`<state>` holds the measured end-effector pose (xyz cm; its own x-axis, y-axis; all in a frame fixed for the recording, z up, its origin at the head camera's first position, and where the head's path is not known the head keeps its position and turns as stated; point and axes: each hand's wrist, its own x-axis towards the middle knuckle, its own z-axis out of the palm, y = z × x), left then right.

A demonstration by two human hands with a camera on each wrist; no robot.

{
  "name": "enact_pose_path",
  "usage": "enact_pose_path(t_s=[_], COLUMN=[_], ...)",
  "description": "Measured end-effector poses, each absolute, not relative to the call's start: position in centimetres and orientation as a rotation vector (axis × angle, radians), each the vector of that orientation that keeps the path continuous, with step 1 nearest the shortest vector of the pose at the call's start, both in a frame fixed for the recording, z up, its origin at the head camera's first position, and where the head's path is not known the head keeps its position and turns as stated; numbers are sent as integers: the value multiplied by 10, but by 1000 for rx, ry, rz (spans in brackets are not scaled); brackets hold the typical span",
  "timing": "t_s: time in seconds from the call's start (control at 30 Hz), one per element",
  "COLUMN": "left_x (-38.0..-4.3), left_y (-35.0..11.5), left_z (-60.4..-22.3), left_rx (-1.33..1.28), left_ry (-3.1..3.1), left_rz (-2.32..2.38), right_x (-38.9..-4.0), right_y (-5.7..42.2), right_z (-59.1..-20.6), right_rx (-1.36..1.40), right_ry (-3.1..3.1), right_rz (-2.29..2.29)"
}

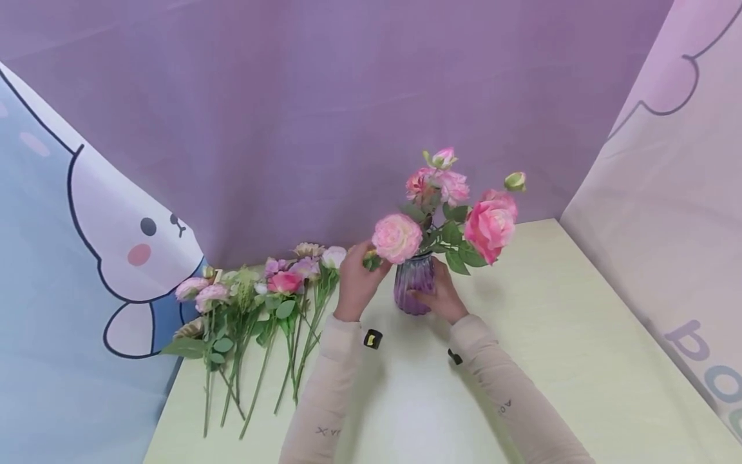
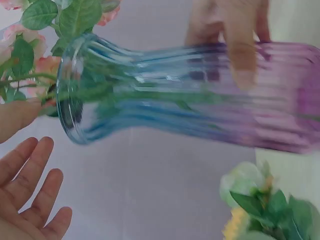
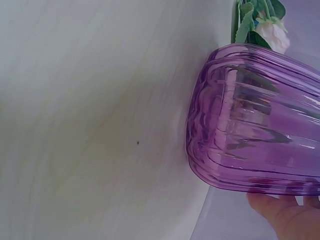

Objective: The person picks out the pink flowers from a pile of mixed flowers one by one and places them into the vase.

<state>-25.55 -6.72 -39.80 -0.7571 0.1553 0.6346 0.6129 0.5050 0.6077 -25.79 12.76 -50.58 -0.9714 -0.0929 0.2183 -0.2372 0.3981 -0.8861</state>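
A ribbed glass vase [image 1: 414,287], blue at the neck and purple below, holds several pink artificial flowers, among them a pale pink bloom [image 1: 397,238] and a larger pink rose [image 1: 491,225]. My right hand [image 1: 446,296] grips the vase body from the right, its thumb across the front. Left of the vase mouth is my left hand [image 1: 358,280], beside the pale bloom and a small bud [image 1: 371,260]. In the left wrist view its fingers [image 2: 42,192] are spread, and the thumb is at the stems by the rim; whether it touches them is unclear. Green stems show through the glass [image 2: 165,95].
Several loose artificial flowers [image 1: 284,282] lie in a row on the left of the pale table [image 1: 556,335], stems toward the front. A purple backdrop [image 1: 324,116] stands behind. Printed cloth panels [image 1: 139,212] flank the table on both sides.
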Motion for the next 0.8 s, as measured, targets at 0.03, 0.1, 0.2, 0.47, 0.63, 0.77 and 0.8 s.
enact_pose_path(t_s=[0.03,0.1,0.2,0.47,0.63,0.77,0.8], left_x=[-254,-252,-250,-241,-229,-223,-222], left_y=[-71,-80,-95,-145,-178,-202,-207], left_z=[-400,-405,-414,-443,-458,-468,-470], left_rx=[-636,-642,-624,-374,-239,-93,-52], left_ry=[-2256,-2282,-2314,-2415,-2493,-2576,-2604], left_rz=[-1188,-1197,-1223,-1278,-1249,-1158,-1135], right_x=[-258,-258,-257,-259,-259,-260,-260], right_y=[128,128,128,129,129,130,130], right_z=[-505,-504,-502,-499,-500,-500,-500], right_rx=[301,299,297,272,261,265,269], right_ry=[-2511,-2513,-2529,-2565,-2581,-2578,-2571], right_rz=[1628,1625,1614,1610,1602,1595,1596])
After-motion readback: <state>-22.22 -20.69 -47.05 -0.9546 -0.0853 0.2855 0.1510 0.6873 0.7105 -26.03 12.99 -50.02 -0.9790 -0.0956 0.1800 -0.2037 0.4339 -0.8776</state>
